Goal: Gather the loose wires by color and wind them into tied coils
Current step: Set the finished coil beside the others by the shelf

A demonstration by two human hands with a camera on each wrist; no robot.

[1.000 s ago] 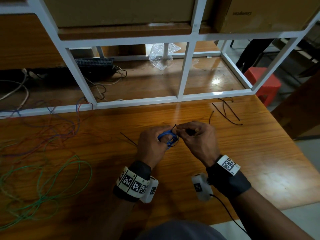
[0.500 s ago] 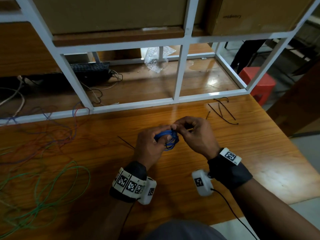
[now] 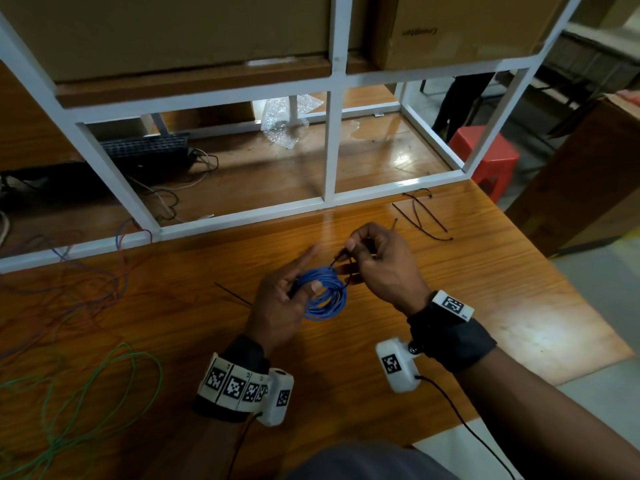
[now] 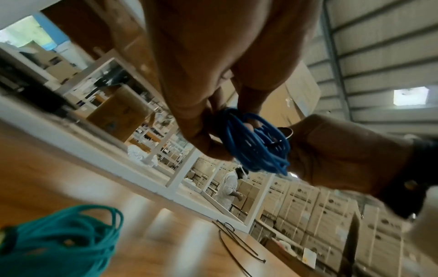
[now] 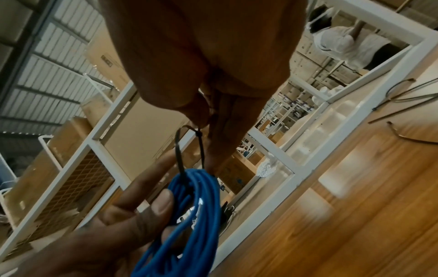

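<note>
A coil of blue wire (image 3: 327, 296) hangs above the wooden table (image 3: 485, 306), held by my left hand (image 3: 304, 282): the thumb clamps it against the curled fingers while the index finger points straight out. A black cable tie (image 3: 337, 260) loops round the top of the coil. My right hand (image 3: 349, 249) pinches the tie's end just above and to the right of the coil. In the right wrist view the cable tie (image 5: 189, 148) forms a loose loop over the blue coil (image 5: 189, 215). The left wrist view shows the blue coil (image 4: 255, 146) between both hands.
Loose green wires (image 3: 86, 393) and tangled red and blue wires (image 3: 69, 282) lie at the left. A wound green coil (image 4: 66, 241) sits on the table. Spare black ties (image 3: 420, 216) lie at the far right, one more tie (image 3: 232, 294) left of my hands. A white frame (image 3: 329, 150) borders the far edge.
The right hand has drawn the tie's end up and away from the coil. The left index finger has straightened, and more of the blue coil shows.
</note>
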